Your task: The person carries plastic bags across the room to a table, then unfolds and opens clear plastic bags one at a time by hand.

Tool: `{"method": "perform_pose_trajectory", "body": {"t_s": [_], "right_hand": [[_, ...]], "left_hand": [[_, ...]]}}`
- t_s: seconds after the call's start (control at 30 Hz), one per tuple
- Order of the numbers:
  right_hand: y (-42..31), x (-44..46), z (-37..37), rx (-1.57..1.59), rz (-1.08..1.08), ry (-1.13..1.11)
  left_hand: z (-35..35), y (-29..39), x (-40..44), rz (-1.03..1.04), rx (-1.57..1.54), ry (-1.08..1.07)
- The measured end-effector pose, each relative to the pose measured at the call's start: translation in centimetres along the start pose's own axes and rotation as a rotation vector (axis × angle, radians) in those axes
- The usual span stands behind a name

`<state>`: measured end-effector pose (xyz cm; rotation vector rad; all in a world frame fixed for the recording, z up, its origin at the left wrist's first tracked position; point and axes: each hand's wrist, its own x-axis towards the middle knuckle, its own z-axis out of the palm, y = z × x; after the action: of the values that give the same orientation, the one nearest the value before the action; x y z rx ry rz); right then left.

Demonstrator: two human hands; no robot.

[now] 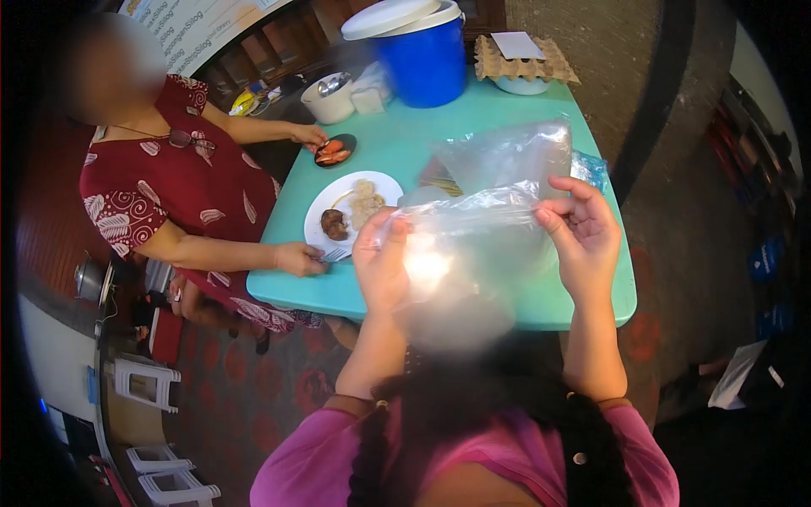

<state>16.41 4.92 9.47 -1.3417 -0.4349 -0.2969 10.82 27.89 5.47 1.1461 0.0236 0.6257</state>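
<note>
Thumb [394, 242] and fingers of my left hand [378, 270] close on one end of the upper edge of a clear plastic bag [481, 207]; the fingers lie partly behind the film, so I can't tell how each one sits. On my right hand [585, 237], thumb and index finger pinch the other end with hardly a gap, the remaining fingers curled loosely. The bag hangs slack and wrinkled between my hands, over the green table [287, 283], drooping toward its near edge.

To handle it well, I judge that I should hold both ends level, pinch only the edge, and ease my hands apart just enough to take out the wrinkles; a hard pull could tear film this thin. I'd also mind my left wrist, because the white plate [314, 218] sits just beside it, toward the table's left edge, with a pale mound of food [366, 203], a browned patty [334, 224] and a fork [336, 253].

Farther out, a co-worker's one hand [300, 258] is at the plate's rim, the other [309, 136] at a small dark dish [351, 146]. A blue bucket [427, 68] stands by the far edge.
</note>
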Motion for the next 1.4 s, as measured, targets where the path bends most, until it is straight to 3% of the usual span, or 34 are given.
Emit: {"method": "perform_pose_trajectory", "body": {"t_s": [0.13,0.2,0.23,0.3,0.33,0.47,0.57,0.8,0.9,0.97,1.0,1.07,1.13,1.2,1.33,1.4], "right_hand": [[-0.3,0.9,-0.2,-0.309,-0.162,-0.002],[-1.5,1.2,-0.4,-0.608,-0.481,0.071],[-1.4,1.2,-0.4,-0.612,-0.482,0.070],[-1.7,1.6,-0.3,-0.549,-0.691,-0.202],[-2.3,1.9,0.4,-0.561,-0.690,-0.280],[-2.2,2.0,2.0,-0.505,-0.583,-0.481],[-0.6,1.5,1.2,-0.476,-0.478,-0.572],[1.0,-0.3,0.3,-0.363,-0.492,-0.486],[1.4,-0.7,-0.6,-0.421,-0.427,-0.349],[2.3,-0.7,-1.6,-0.243,-0.267,-0.156],[2.4,-0.7,-1.9,-0.246,-0.259,-0.155],[2.2,-1.0,-2.4,-0.152,-0.385,-0.324],[0.5,-1.8,-1.1,-0.170,-0.407,-0.368],[0.5,-2.6,-0.8,-0.344,-0.454,-0.377],[1.7,-3.0,-1.9,-0.341,-0.385,-0.347],[1.9,-3.5,-1.7,-0.389,-0.494,-0.270]], "left_hand": [[1.3,0.4,0.4,0.105,0.156,-0.047],[2.3,0.8,0.5,0.149,0.207,-0.080],[2.6,0.7,0.6,0.194,0.257,-0.118],[2.7,0.6,0.4,0.215,0.369,-0.187],[2.9,0.6,0.4,0.247,0.487,-0.254],[3.1,0.3,-0.2,0.307,0.422,-0.379],[3.3,0.0,-0.8,0.225,0.364,-0.416],[2.3,-1.9,-2.1,0.113,0.199,-0.455],[1.7,-1.8,-2.5,0.098,0.086,-0.628],[1.3,-2.1,-3.0,-0.035,-0.125,-0.683],[1.5,-2.1,-3.4,-0.042,-0.128,-0.681],[2.3,-2.0,-4.0,-0.098,0.041,-0.426],[2.3,-2.4,-4.1,-0.076,0.088,-0.437],[3.6,-1.9,-4.8,-0.075,0.069,-0.304],[2.9,-2.9,-4.6,0.039,0.124,-0.353],[2.8,-2.9,-4.9,0.074,0.200,-0.363]]}}
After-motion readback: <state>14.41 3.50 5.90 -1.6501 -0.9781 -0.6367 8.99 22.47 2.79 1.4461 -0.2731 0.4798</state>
